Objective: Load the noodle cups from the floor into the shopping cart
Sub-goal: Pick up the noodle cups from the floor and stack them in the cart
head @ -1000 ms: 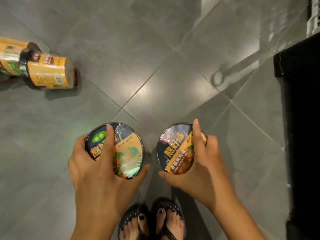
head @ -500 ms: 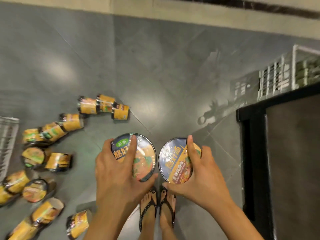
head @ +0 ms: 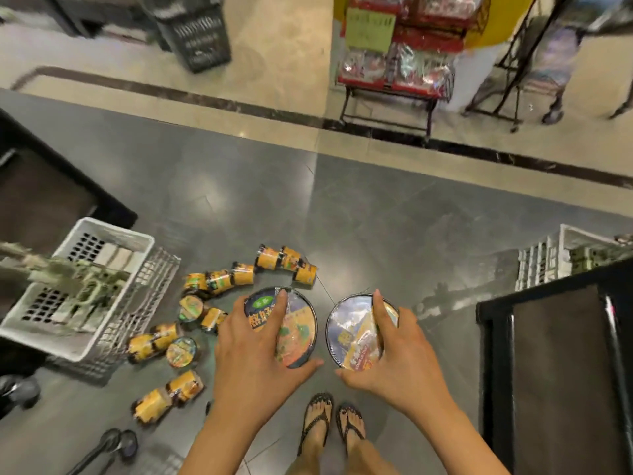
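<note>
Left hand [head: 253, 358] grips one noodle cup [head: 294, 334] lid-up, right hand [head: 404, 354] grips a second cup [head: 352, 334], side by side over the feet [head: 318, 426]; other cups [head: 191, 323] lie scattered on floor [head: 376, 234] beside wire cart [head: 147, 289]

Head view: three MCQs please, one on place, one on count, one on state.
1. Where do the loose floor cups lie relative to the person's feet?
A. To their left
B. To their right
C. In the white basket

2. How many noodle cups are held?
A. One
B. Two
C. Four

3. What is the left hand doing?
A. Hanging empty
B. Pressing flat on the floor
C. Gripping a cup from above, a finger across its lid

Answers:
1 A: the pile sits on the floor, left of the feet.
2 B: the left cup is in the left hand and the right cup is in the right hand.
3 C: its fingers and thumb curl round the cup's rim.
</note>
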Demonstrator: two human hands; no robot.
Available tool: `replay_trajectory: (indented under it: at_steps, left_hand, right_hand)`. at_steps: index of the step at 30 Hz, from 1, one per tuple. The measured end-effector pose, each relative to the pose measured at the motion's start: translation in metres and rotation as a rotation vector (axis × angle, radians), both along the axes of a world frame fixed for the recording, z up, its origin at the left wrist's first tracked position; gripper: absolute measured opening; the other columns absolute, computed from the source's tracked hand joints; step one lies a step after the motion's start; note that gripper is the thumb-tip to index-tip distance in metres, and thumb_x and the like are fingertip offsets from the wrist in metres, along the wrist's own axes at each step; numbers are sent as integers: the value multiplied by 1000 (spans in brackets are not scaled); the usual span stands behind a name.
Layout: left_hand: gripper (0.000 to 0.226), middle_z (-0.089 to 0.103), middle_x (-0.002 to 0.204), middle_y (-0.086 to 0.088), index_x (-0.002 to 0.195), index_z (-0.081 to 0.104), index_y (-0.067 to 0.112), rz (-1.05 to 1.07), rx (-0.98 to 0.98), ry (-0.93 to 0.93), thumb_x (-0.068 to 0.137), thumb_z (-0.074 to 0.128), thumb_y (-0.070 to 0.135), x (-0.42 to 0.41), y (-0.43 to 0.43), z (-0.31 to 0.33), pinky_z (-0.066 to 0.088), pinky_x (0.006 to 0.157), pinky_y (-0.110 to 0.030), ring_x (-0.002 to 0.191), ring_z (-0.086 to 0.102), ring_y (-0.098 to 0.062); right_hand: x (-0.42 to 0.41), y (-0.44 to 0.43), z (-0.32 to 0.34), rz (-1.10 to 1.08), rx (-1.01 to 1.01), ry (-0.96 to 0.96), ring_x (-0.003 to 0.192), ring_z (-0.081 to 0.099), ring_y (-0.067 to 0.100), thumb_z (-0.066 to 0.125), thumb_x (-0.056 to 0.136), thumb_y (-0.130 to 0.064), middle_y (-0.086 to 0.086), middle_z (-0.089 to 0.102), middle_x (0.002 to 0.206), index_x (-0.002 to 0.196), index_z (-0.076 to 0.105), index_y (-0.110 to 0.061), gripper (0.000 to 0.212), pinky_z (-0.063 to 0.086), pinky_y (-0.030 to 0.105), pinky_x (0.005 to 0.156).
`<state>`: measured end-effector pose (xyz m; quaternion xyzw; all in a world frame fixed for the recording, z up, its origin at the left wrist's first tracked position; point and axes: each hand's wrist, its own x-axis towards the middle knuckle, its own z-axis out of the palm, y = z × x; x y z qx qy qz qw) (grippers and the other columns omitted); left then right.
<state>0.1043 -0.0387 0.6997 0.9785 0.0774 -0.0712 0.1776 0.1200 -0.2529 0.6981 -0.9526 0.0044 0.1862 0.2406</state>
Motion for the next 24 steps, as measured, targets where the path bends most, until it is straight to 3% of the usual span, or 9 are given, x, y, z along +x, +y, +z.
replay_trajectory:
  at_steps: [3,7,13,18,20,24]
  left_hand:
    - [108,21,150,-16,146,27,48,83,1,31,50,50,90,-39,8,20,34,106,-49,133,24,-36]
    - [107,24,148,-13,145,28,48,233,1,-3,48,47,91,-94,5,33,36,105,-48,131,30,-35]
    - [109,24,147,-9,145,25,51,516,12,0,46,45,93,-165,-29,43,35,106,-47,131,29,-34]
    - [109,12,154,-6,146,21,52,668,-19,-27,50,57,89,-210,-63,50,30,110,-46,138,18,-32]
    - [110,16,151,-6,147,22,50,725,-4,-56,50,55,90,-234,-73,54,32,109,-45,135,21,-30]
    - [108,23,145,-7,146,31,46,895,27,-109,51,63,85,-282,-81,58,36,104,-46,127,28,-31]
  right_hand:
    - [-23,2,17,116,-12,1,108,51,18,61,46,-80,-5,35,117,152,-3,-37,130,48,27,82]
    - [-41,-2,34,311,5,10,113,46,13,56,48,-85,-9,31,126,150,-9,-41,129,46,23,85]
    - [-47,-17,57,495,42,-28,107,44,10,58,48,-85,-9,30,116,151,-6,-39,130,46,23,83]
    - [-57,-28,62,665,47,-39,109,47,12,59,49,-85,-9,30,117,151,-6,-40,129,44,21,78]
    - [-64,-28,58,714,67,-12,115,45,11,60,46,-86,-9,32,124,152,-5,-40,132,45,22,84]
    - [-83,-18,54,827,63,11,120,45,12,67,51,-78,-10,29,130,152,-2,-39,128,39,19,76]
